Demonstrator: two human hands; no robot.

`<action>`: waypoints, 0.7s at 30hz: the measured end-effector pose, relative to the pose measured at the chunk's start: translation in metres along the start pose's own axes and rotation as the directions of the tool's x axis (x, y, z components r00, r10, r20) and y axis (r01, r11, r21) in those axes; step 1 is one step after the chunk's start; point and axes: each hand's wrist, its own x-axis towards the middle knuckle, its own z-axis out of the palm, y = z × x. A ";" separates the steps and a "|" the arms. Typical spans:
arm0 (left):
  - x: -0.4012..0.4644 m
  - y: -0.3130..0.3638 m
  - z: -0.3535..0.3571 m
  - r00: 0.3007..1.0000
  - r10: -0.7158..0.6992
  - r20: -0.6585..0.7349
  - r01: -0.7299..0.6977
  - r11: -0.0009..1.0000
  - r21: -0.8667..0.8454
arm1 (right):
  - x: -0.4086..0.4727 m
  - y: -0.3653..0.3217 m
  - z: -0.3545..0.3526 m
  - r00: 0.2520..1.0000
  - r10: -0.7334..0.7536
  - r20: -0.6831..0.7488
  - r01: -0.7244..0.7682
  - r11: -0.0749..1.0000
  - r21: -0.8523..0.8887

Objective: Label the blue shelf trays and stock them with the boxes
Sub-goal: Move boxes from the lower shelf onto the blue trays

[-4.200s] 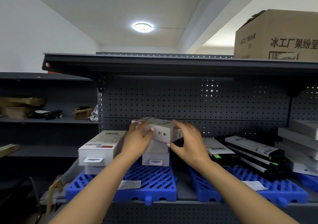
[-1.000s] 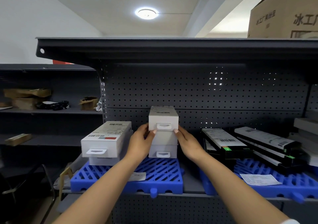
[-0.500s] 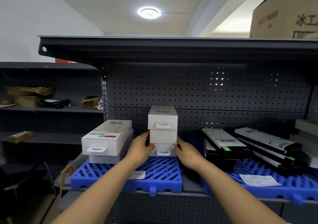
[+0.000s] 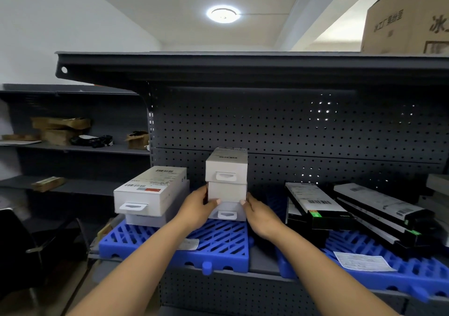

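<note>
White box stack (image 4: 227, 189) between hands (touching).

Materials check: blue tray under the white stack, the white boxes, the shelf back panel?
Blue tray: looks like moulded plastic, matte, with an open slatted grid and rounded feet. White boxes: seemingly paperboard, matte, with folded edges, printed barcodes and hang tabs; the left hand and right hand hold the middle one. Back panel: probably painted sheet metal, dark grey, with regular punched holes.
</note>
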 end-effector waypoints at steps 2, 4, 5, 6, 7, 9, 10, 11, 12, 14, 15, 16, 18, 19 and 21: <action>-0.002 0.003 -0.001 1.000 -0.015 -0.004 0.015 1.000 0.022 | -0.003 -0.005 -0.002 1.000 0.008 0.006 -0.008 1.000 0.023; -0.008 0.009 -0.001 0.999 -0.009 -0.043 0.012 0.998 0.069 | -0.009 -0.011 -0.004 1.000 0.021 0.001 -0.021 0.999 0.038; -0.013 0.013 0.000 0.996 0.010 -0.085 -0.002 0.995 0.095 | -0.013 -0.015 -0.005 1.000 0.008 -0.011 -0.008 0.999 0.051; -0.020 0.018 0.002 0.990 0.040 -0.138 -0.022 0.992 0.125 | -0.018 -0.018 -0.006 0.999 -0.023 -0.031 0.024 0.998 0.060; -0.028 0.025 0.003 0.978 0.074 -0.195 -0.044 0.987 0.156 | -0.024 -0.022 -0.008 0.997 -0.060 -0.055 0.063 0.996 0.059; -0.047 0.040 0.002 0.955 0.123 -0.271 -0.065 0.975 0.210 | -0.037 -0.029 -0.014 0.988 -0.122 -0.093 0.127 0.991 0.044; -0.057 0.046 0.000 0.947 0.143 -0.286 -0.073 0.968 0.241 | -0.043 -0.032 -0.017 0.983 -0.156 -0.101 0.161 0.986 0.047; -0.066 0.050 -0.003 0.944 0.159 -0.290 -0.076 0.957 0.278 | -0.050 -0.036 -0.020 0.976 -0.191 -0.102 0.197 0.979 0.058; -0.076 0.054 -0.006 0.943 0.171 -0.285 -0.077 0.947 0.313 | -0.055 -0.038 -0.023 0.971 -0.216 -0.098 0.223 0.972 0.070; -0.095 0.064 -0.012 0.940 0.192 -0.282 -0.087 0.934 0.346 | -0.068 -0.043 -0.026 0.968 -0.242 -0.069 0.248 0.964 0.091; -0.104 0.069 -0.016 0.937 0.196 -0.288 -0.089 0.934 0.346 | -0.074 -0.046 -0.027 0.969 -0.242 -0.046 0.246 0.965 0.094; -0.112 0.075 -0.020 0.931 0.209 -0.300 -0.097 0.932 0.348 | -0.080 -0.049 -0.028 0.969 -0.246 -0.023 0.247 0.964 0.095; -0.127 0.084 -0.028 0.910 0.255 -0.326 -0.128 0.923 0.364 | -0.090 -0.054 -0.027 0.961 -0.275 0.019 0.273 0.958 0.091; -0.134 0.086 -0.032 0.902 0.265 -0.341 -0.133 0.922 0.364 | -0.095 -0.057 -0.026 0.956 -0.290 0.039 0.286 0.954 0.089; -0.145 0.088 -0.041 0.890 0.261 -0.374 -0.117 0.923 0.367 | -0.101 -0.062 -0.022 0.950 -0.302 0.078 0.294 0.950 0.100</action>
